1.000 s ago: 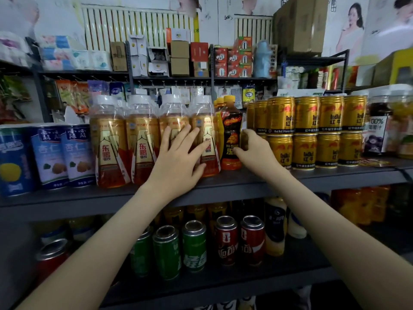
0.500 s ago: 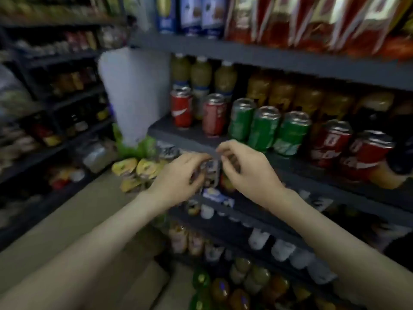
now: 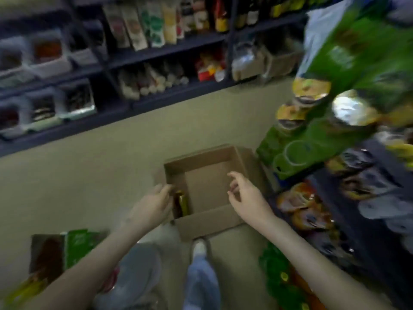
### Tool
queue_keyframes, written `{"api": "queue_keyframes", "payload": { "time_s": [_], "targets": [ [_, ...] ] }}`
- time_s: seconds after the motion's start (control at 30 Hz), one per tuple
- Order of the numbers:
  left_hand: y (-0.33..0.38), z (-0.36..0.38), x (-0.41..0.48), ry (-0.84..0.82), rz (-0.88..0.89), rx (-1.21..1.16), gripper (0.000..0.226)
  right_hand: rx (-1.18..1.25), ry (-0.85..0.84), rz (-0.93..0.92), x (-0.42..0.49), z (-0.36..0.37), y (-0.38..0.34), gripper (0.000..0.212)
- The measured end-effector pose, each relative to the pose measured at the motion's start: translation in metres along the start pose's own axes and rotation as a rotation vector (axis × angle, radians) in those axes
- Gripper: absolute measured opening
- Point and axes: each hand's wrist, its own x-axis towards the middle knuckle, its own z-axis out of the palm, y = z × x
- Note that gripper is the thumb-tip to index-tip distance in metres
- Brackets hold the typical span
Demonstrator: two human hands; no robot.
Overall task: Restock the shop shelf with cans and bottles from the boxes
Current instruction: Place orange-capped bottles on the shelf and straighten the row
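Observation:
An open cardboard box (image 3: 207, 222) sits on the floor in front of me. A dark gold bottle or can (image 3: 181, 203) lies in its near-left corner; the rest of the box looks bare. My left hand (image 3: 154, 206) hovers over the box's left wall, right beside that container, fingers loosely curled and holding nothing. My right hand (image 3: 247, 195) hangs above the right side of the box with fingers spread and relaxed. The frame is motion-blurred.
A shelf unit (image 3: 348, 153) with green packs and snack bags stands at the right, close to the box. Dark shelves (image 3: 156, 52) of packaged goods run along the far left. My legs and shoe (image 3: 200, 249) are below. Green packages (image 3: 76, 245) lie at lower left.
My view swung from the drink shelf down to the floor box. Both hands left the bottles and cans on the shelf and dropped toward the box.

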Motion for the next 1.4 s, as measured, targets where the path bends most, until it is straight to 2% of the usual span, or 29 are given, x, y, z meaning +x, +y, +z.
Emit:
{"api": "queue_keyframes", "payload": {
  "time_s": [0.07, 0.17, 0.23, 0.33, 0.5, 0.63, 0.77, 0.9, 1.0, 1.07, 1.13, 1.2, 1.27, 1.33, 1.4],
  "targets": [
    [-0.057, 0.027, 0.021, -0.049, -0.111, -0.024, 0.042, -0.003, -0.108, 0.076, 0.042, 0.052, 0.011, 0.056],
    [-0.131, 0.066, 0.060, -0.106, -0.202, -0.024, 0.050, -0.061, -0.286, 0.080, 0.103, 0.133, 0.031, 0.067],
    [-0.173, 0.097, 0.085, -0.149, -0.214, 0.004, 0.052, -0.099, -0.399, 0.071, 0.139, 0.186, 0.046, 0.071],
    [-0.219, 0.152, 0.118, -0.178, -0.176, 0.069, 0.054, -0.131, -0.456, 0.079, 0.181, 0.250, 0.069, 0.073],
    [-0.244, 0.244, 0.173, -0.178, -0.149, 0.103, 0.058, -0.263, -0.517, -0.012, 0.237, 0.327, 0.124, 0.076],
    [-0.250, 0.319, 0.206, -0.135, -0.132, 0.148, 0.065, -0.392, -0.677, -0.035, 0.277, 0.398, 0.179, 0.069],
    [-0.288, 0.390, 0.229, -0.079, -0.097, 0.168, 0.071, -0.427, -0.833, -0.114, 0.317, 0.481, 0.242, 0.057],
    [-0.315, 0.433, 0.234, 0.058, -0.052, -0.029, 0.064, -0.336, -0.949, -0.130, 0.350, 0.543, 0.280, 0.063],
    [-0.318, 0.446, 0.234, 0.118, -0.034, -0.164, 0.060, -0.294, -0.934, -0.157, 0.353, 0.560, 0.301, 0.062],
    [-0.321, 0.456, 0.234, 0.149, 0.000, -0.231, 0.054, -0.295, -0.832, -0.146, 0.350, 0.559, 0.308, 0.058],
    [-0.323, 0.461, 0.233, 0.161, 0.024, -0.281, 0.052, -0.207, -0.630, 0.044, 0.350, 0.560, 0.311, 0.056],
    [-0.322, 0.462, 0.233, 0.170, 0.029, -0.290, 0.053, 0.029, -0.483, 0.282, 0.357, 0.565, 0.310, 0.066],
    [-0.322, 0.460, 0.235, 0.168, 0.030, -0.264, 0.052, 0.224, -0.514, 0.436, 0.364, 0.574, 0.306, 0.088],
    [-0.323, 0.458, 0.236, 0.157, 0.022, -0.233, 0.050, 0.184, -0.576, 0.503, 0.368, 0.584, 0.301, 0.105],
    [-0.325, 0.455, 0.236, 0.143, 0.011, -0.150, 0.050, 0.109, -0.552, 0.524, 0.369, 0.593, 0.300, 0.108]
  ]
}}
